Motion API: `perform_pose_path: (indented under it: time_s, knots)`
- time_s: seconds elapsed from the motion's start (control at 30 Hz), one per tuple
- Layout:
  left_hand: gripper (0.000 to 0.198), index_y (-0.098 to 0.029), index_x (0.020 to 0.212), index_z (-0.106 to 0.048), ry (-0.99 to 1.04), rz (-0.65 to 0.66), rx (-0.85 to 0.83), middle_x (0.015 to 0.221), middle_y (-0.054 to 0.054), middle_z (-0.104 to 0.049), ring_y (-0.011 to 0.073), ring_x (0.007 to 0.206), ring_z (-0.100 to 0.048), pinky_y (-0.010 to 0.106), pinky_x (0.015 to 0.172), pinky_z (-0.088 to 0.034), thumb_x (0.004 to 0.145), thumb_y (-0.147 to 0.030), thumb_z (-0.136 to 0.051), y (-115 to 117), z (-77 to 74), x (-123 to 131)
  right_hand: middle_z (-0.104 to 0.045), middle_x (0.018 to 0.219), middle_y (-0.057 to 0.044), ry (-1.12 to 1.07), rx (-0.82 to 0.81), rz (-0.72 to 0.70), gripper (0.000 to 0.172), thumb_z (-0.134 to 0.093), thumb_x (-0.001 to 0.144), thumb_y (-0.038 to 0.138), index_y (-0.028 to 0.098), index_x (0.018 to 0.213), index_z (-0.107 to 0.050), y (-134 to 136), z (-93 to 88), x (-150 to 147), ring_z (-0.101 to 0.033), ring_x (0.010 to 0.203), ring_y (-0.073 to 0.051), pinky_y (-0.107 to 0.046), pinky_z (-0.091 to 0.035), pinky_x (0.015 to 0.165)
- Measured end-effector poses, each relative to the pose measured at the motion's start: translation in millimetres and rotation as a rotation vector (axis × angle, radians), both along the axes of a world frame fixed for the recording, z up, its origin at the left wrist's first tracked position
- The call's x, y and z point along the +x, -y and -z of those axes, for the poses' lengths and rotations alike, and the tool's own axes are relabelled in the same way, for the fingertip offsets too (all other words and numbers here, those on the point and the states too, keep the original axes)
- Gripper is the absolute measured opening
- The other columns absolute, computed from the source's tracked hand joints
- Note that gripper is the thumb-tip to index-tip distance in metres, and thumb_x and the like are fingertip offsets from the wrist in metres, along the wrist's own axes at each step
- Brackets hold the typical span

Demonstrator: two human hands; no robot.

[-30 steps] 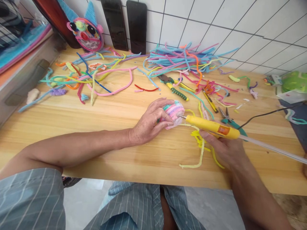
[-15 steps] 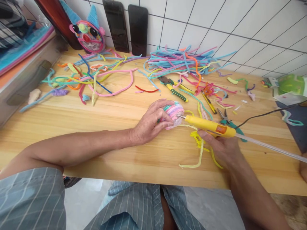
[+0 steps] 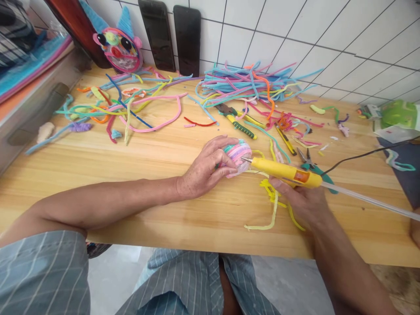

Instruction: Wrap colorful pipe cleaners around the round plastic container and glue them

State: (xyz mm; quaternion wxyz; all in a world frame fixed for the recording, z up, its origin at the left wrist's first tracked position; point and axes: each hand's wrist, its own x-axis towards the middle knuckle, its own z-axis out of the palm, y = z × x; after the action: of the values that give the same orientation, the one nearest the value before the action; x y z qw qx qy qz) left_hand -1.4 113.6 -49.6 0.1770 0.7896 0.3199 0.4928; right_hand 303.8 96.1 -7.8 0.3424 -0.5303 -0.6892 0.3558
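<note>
Glue gun (image 3: 278, 171), one, at one striped piece (image 3: 239, 151)

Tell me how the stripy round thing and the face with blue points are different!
The stripy round thing is in the left hand; the face stands apart, with no hand on it.
The face has two black eyes; the stripy round thing shows pastel bands and no eyes.
Both have some pink.

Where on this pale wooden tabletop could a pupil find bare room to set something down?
Bare wood shows between the left forearm and the scattered multicoloured fuzzy stems, and between that forearm and the tabletop's front edge. Crowded: around the blue and pink fuzzy bundle by the white tiled wall, and around the yellow plastic glue gun.
</note>
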Motion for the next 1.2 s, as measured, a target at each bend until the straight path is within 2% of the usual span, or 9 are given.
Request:
perform_pose_path:
  time_s: [0.23,0.6,0.83,1.2]
  knots:
    - [0.011,-0.023,0.109,-0.074,-0.005,-0.013,0.012,0.154,0.015,-0.072,0.0269,0.151,-0.065,0.060,0.133,-0.050,0.111,-0.032,-0.069,-0.2,-0.5,-1.3,-0.081,0.083,-0.001,-0.044,-0.027,-0.041,0.016,-0.086,0.092,0.044,0.029,0.098,-0.086,-4.8,-4.4,3.6,-0.074,0.072,-0.021,-0.033,-0.065,0.062]
    - [0.018,-0.023,0.104,-0.075,-0.044,-0.009,-0.054,0.157,0.015,-0.071,0.0276,0.154,-0.062,0.062,0.134,-0.047,0.111,-0.038,-0.068,1.0,-1.8,0.6,-0.076,0.079,0.001,0.001,0.017,-0.007,0.019,-0.088,0.093,0.046,0.028,0.089,-0.082,-0.4,-2.1,-0.7,-0.068,0.068,-0.019,-0.032,-0.059,0.060]
    - [0.016,-0.022,0.107,-0.074,-0.028,-0.009,-0.008,0.155,0.016,-0.072,0.0268,0.153,-0.064,0.061,0.134,-0.048,0.112,-0.036,-0.067,-0.2,-0.9,-0.8,-0.083,0.081,-0.001,-0.016,-0.031,-0.043,0.025,-0.088,0.091,0.053,0.029,0.096,-0.085,-6.7,-3.8,7.3,-0.076,0.071,-0.023,-0.035,-0.066,0.064]
    - [0.017,-0.023,0.104,-0.074,-0.018,-0.014,-0.033,0.155,0.015,-0.072,0.0269,0.153,-0.063,0.060,0.133,-0.049,0.111,-0.037,-0.068,0.9,-2.1,1.0,-0.078,0.079,0.000,0.001,-0.013,0.001,0.023,-0.087,0.093,0.050,0.027,0.093,-0.083,0.1,-2.7,1.2,-0.070,0.070,-0.020,-0.034,-0.063,0.065]
